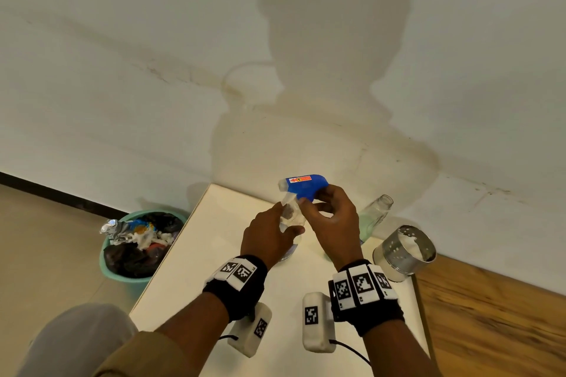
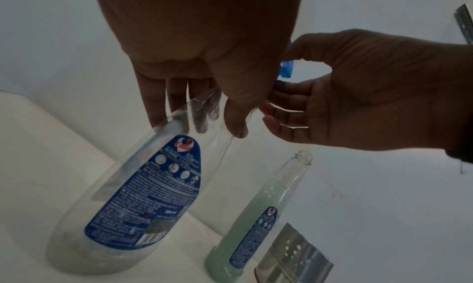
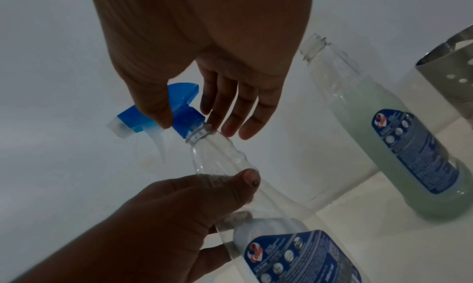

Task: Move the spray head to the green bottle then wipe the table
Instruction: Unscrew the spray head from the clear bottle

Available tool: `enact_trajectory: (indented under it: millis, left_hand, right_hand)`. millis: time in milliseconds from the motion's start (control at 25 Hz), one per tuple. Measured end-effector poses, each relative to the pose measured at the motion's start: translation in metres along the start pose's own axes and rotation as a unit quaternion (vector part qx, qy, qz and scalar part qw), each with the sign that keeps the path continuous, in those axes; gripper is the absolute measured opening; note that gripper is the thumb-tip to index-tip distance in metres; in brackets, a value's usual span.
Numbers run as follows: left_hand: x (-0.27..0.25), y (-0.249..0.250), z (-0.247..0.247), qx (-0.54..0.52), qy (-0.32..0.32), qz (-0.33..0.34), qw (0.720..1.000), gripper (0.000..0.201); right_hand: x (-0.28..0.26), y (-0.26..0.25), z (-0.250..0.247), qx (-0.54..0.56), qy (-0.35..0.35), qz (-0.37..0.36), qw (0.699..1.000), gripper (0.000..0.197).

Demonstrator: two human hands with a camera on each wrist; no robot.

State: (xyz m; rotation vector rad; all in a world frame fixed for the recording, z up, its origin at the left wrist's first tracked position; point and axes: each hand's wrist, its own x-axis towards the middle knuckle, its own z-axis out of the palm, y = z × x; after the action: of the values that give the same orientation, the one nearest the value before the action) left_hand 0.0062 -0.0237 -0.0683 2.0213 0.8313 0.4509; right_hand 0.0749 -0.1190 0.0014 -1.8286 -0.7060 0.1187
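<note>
My left hand point(image 1: 277, 223) grips the neck of a clear, nearly empty bottle point(image 2: 143, 186) with a blue label, which stands tilted on the white table point(image 1: 214, 269). My right hand point(image 1: 315, 202) pinches the blue spray head point(image 1: 306, 187) between thumb and fingers at that bottle's mouth. In the right wrist view the spray head point(image 3: 179, 109) leans over the neck and the bare threads point(image 3: 200, 133) show under its collar. The green bottle point(image 1: 372, 220) stands capless just to the right of my right hand, its open mouth point(image 3: 313, 44) in plain sight.
A perforated metal holder point(image 1: 404, 249) with something white inside stands right of the green bottle, near the wall. A teal bin point(image 1: 141, 242) full of rubbish sits on the floor left of the table. A wooden surface point(image 1: 490, 330) adjoins the table on the right.
</note>
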Motion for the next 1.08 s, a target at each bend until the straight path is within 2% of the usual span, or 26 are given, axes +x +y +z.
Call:
enact_trajectory:
  millis: [80, 200, 320, 440, 600, 720, 800, 960, 1080]
  left_hand:
    - [0.0, 0.0, 0.0, -0.002, -0.003, 0.0, 1.0, 0.053]
    - [-0.001, 0.001, -0.002, -0.003, 0.0, -0.001, 1.0, 0.051]
    - [-0.003, 0.005, -0.006, -0.001, 0.001, 0.002, 1.0, 0.048]
    - [-0.005, 0.007, -0.008, -0.002, -0.003, 0.001, 1.0, 0.049]
    - [-0.004, 0.005, -0.006, 0.002, -0.004, 0.002, 1.0, 0.05]
    - [-0.003, 0.005, -0.005, -0.002, -0.002, -0.004, 1.0, 0.051]
    - [-0.003, 0.006, -0.007, -0.003, -0.001, -0.006, 1.0, 0.052]
    - [-0.004, 0.007, -0.007, 0.005, -0.01, -0.001, 1.0, 0.053]
    - [-0.003, 0.005, -0.006, 0.001, -0.012, 0.006, 1.0, 0.051]
  right_hand:
    - [0.002, -0.001, 0.003, -0.007, -0.006, 0.001, 1.0, 0.043]
    - [0.006, -0.001, 0.003, -0.011, -0.009, 0.008, 1.0, 0.039]
    - [0.011, 0.001, -0.003, -0.006, -0.067, 0.006, 0.998, 0.038]
    - [0.012, 0.004, -0.01, 0.019, -0.118, 0.009, 0.993, 0.049]
    - [0.009, 0.002, -0.006, -0.003, -0.095, 0.003, 0.995, 0.051]
    - [0.012, 0.004, -0.002, 0.004, -0.062, 0.003, 0.998, 0.039]
    - [0.014, 0.006, -0.005, 0.014, -0.096, 0.001, 0.995, 0.038]
    - [0.015, 0.001, -0.016, 0.053, -0.161, 0.038, 0.985, 0.058]
    - [0.019, -0.011, -0.022, 0.153, -0.132, 0.096, 0.975, 0.051]
